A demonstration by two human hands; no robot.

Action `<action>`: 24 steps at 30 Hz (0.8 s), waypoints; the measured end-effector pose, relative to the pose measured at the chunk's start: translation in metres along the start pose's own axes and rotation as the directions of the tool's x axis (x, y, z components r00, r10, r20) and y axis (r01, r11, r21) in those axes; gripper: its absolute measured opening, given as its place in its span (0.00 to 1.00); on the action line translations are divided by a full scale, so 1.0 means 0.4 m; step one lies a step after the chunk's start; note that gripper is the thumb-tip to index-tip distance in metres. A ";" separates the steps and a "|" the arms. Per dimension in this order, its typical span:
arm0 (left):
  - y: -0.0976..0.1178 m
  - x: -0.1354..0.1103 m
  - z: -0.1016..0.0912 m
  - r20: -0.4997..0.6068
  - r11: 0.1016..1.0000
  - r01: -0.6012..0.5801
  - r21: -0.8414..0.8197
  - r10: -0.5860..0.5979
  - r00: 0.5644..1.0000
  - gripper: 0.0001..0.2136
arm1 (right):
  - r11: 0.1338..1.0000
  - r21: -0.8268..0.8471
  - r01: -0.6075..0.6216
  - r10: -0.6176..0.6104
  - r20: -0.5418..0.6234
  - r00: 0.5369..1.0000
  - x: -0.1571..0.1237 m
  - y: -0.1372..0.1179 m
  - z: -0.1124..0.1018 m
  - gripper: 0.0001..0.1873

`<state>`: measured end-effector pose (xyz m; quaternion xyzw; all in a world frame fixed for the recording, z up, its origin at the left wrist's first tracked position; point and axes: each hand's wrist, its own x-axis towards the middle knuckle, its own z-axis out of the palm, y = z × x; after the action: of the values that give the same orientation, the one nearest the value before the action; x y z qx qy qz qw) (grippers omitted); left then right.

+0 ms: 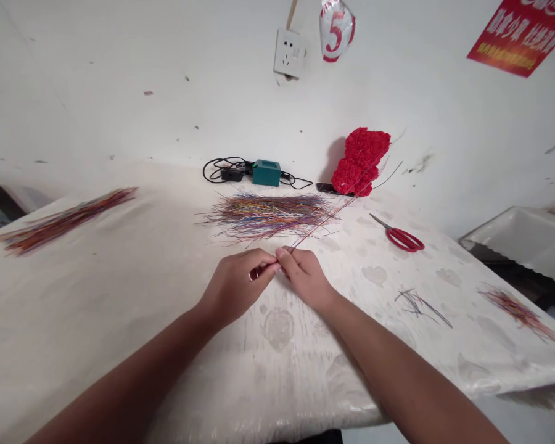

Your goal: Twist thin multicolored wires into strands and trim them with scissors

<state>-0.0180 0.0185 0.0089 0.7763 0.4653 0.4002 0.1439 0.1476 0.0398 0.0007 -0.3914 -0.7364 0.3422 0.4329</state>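
Both hands meet over the middle of the table, fingertips touching. My right hand (303, 274) is closed around a few thin wires (321, 223), which run up and to the right from its fingers. My left hand (240, 280) pinches at the near end of these wires; the thumb and forefinger are pressed together and a ring shows on one finger. Just beyond the hands lies a wide pile of thin multicoloured wires (268, 216). The exact ends between the fingertips are too small to make out.
A wire bundle (69, 222) lies at the left. Red-handled scissors (400, 237), dark wire offcuts (420, 306) and a small wire bunch (520, 313) are at the right. Along the wall stand a teal box (266, 173) with black cables and a red flower-covered figure (363, 160).
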 end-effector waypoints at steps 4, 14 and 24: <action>0.006 -0.002 -0.006 0.016 0.999 0.021 -0.035 -0.020 1.000 0.05 | 1.000 0.005 0.008 -0.008 0.000 1.000 -0.001 0.000 0.000 0.24; -0.003 0.022 -0.048 0.016 0.929 0.211 -0.304 -0.216 0.976 0.11 | 0.996 -0.082 0.019 0.002 0.243 0.970 -0.009 -0.019 0.001 0.21; 0.006 0.027 -0.049 0.238 0.756 0.350 -0.553 -0.259 0.936 0.12 | 0.999 -0.037 0.006 0.011 0.465 0.885 -0.032 -0.039 0.021 0.22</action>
<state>-0.0287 0.0232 0.0281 0.6344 0.4268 0.4370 0.4737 0.1399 0.0199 0.0059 -0.3069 -0.8244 0.4129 0.2360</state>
